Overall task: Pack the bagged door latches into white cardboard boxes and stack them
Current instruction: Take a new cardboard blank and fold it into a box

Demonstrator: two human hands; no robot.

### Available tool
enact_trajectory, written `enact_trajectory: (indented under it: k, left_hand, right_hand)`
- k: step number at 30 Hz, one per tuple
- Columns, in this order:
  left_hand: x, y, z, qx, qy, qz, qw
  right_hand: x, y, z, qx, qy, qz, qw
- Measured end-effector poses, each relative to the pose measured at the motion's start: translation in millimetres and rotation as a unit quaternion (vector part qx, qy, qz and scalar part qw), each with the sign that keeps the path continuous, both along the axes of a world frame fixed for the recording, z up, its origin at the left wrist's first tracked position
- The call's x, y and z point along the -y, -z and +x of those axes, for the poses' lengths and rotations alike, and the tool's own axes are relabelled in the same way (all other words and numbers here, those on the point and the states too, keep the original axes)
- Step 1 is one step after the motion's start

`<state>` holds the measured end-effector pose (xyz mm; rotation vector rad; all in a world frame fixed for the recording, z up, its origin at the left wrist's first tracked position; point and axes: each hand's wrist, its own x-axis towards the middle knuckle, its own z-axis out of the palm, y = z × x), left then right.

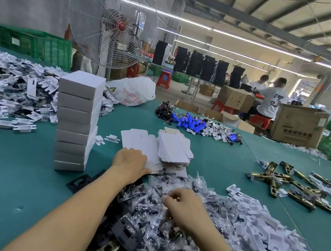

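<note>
At the table's near edge bagged latches are clutched by the curled right hand, while the flat box blank just beyond, lengthwise away, is touched by the nearer left hand, grip unclear.

Green table, stacked white boxes, bagged latches

The surface is covered in teal. Plain white is seen on the stacked boxes and flat box blanks. The bagged latches are shown black under clear film. The cylinders are coloured blue, the crates green, the stools red.
</note>
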<state>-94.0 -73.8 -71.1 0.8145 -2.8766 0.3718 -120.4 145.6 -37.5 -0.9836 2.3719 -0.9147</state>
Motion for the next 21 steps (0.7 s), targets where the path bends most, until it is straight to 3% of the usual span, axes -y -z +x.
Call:
enact_trajectory:
  k: [4, 10, 21]
  left_hand:
    - [2.5, 8.4, 2.1, 0.001, 0.016, -0.021, 1.0]
    - [3.9, 16.8, 4.6, -0.046, 0.035, 0.097, 0.994]
    - [-10.9, 2.6, -20.1, -0.006, 0.002, -0.02, 1.0]
  right_hand:
    - [6.5, 8.4, -6.8, 0.009, -0.02, 0.063, 0.998]
    - [2.8, 7.1, -16.1, 0.106, -0.026, 0.058, 0.992]
    - [2.0, 14.1, -17.3, 0.092, -0.036, 0.07, 0.993]
